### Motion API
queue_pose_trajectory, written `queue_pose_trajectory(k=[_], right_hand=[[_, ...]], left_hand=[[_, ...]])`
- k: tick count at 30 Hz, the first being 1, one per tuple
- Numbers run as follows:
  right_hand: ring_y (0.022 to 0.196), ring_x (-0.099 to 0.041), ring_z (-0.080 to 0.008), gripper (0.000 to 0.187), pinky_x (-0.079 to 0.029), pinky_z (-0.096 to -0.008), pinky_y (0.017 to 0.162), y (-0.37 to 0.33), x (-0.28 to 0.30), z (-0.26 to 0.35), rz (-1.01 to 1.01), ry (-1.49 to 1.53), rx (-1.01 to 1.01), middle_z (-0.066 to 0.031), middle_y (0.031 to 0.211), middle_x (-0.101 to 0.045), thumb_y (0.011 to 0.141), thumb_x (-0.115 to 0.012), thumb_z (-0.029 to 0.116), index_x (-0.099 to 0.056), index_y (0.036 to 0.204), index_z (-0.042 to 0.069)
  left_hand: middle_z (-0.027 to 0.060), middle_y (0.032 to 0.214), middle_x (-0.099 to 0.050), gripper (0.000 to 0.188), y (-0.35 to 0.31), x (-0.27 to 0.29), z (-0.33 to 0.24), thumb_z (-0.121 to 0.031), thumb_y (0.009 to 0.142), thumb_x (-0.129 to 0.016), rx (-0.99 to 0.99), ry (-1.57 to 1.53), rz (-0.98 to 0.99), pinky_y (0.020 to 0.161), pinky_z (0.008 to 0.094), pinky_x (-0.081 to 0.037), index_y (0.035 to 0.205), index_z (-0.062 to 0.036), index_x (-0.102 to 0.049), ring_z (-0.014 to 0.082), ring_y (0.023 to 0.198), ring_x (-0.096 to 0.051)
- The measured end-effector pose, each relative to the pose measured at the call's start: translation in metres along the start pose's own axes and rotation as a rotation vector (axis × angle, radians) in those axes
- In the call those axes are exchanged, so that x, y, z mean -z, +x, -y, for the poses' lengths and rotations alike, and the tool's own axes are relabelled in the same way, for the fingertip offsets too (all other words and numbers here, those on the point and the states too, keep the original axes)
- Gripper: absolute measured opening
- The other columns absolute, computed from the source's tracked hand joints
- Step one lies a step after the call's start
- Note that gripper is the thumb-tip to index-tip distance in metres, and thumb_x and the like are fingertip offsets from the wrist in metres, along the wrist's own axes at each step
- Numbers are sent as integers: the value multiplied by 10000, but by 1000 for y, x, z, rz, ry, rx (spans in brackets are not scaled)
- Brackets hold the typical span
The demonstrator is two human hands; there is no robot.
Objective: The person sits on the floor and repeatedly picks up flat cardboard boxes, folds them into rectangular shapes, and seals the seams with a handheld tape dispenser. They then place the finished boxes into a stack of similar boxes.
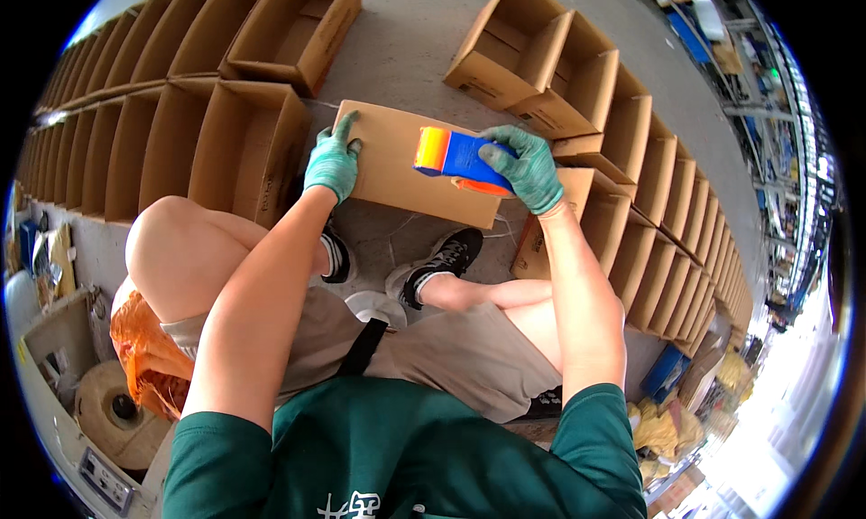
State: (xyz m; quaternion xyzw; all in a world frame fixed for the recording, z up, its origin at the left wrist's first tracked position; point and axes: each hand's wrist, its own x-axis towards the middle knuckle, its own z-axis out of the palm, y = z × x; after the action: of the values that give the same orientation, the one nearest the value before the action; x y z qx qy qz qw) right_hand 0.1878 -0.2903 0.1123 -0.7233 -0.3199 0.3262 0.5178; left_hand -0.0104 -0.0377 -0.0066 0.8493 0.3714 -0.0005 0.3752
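A closed brown cardboard box [397,154] lies in front of me, between and beyond my feet. My left hand [332,165], in a green glove, grips its left end, with the thumb and index finger on the top and the other fingers partly hidden at the side. In my right hand [528,169], also gloved in green, is a blue tape dispenser [465,156] with a yellow and orange front end. It is over the right part of the box's top; whether it touches the cardboard I cannot tell.
Rows of open cardboard boxes [248,149] stand on the left, and more open boxes [586,77] curve along the right. My black shoes [442,262] are on the floor near the box. An orange plastic bag [149,357] is beside my left leg. Shelving [767,113] stands far right.
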Motion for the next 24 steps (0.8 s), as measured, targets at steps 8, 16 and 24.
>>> queue_pose_trajectory(k=[8, 16, 24], right_hand=[[868, -634, -75, 556, -530, -252, 800, 20, -7, -45, 132, -159, -95, -5, 909, -725, 746, -888, 469, -748, 1088, 52], [730, -539, -30, 533, -439, -210, 626, 7, 22, -67, 212, 5, -304, 75, 793, -629, 720, -885, 535, -762, 946, 68], [753, -508, -36, 536, -428, -219, 668, 8, 19, -60, 223, -29, -330, 90, 776, -568, 724, -860, 578, -730, 855, 75]], left_hand=[[161, 1492, -473, 445, -14, 22, -23, -197, 957, -627, -68, 272, -184, 1038, 447, -484, 1395, -225, -551, 394, 1284, -534], [148, 1025, -697, 534, -22, 18, -59, -502, 1053, -440, 597, -949, 474, 752, 420, -569, 1202, -27, -633, 290, 862, -675], [95, 1217, -675, 726, -47, -24, -88, -680, 1008, -366, 548, -1197, 491, 936, 454, -485, 1281, -61, -629, 259, 1051, -639]])
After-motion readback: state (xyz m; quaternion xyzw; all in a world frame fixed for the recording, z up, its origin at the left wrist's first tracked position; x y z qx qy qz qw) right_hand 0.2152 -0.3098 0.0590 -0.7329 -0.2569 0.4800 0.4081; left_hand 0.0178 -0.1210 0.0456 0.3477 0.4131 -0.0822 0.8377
